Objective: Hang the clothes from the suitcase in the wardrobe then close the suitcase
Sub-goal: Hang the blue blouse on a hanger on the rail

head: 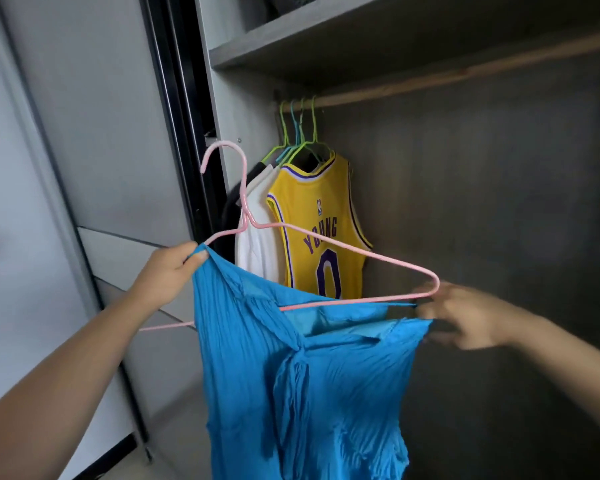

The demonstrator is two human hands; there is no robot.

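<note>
A blue pleated garment (291, 386) hangs in front of me, partly on a pink wire hanger (343, 249) whose hook points up and left. My left hand (168, 275) pinches the garment's left strap together with the hanger's left arm. My right hand (461, 315), blurred, grips the garment's right top edge at the hanger's right corner. Behind them the wooden wardrobe rail (465, 72) carries a yellow basketball jersey (317, 230), a white shirt (257, 244) and a dark garment (230, 206) on green and blue hangers. The suitcase is out of view.
The wardrobe's shelf (326, 32) runs above the rail. A grey sliding door (94, 116) with a black frame stands to the left. The rail runs bare to the right of the jersey, in front of the dark back wall (482, 202).
</note>
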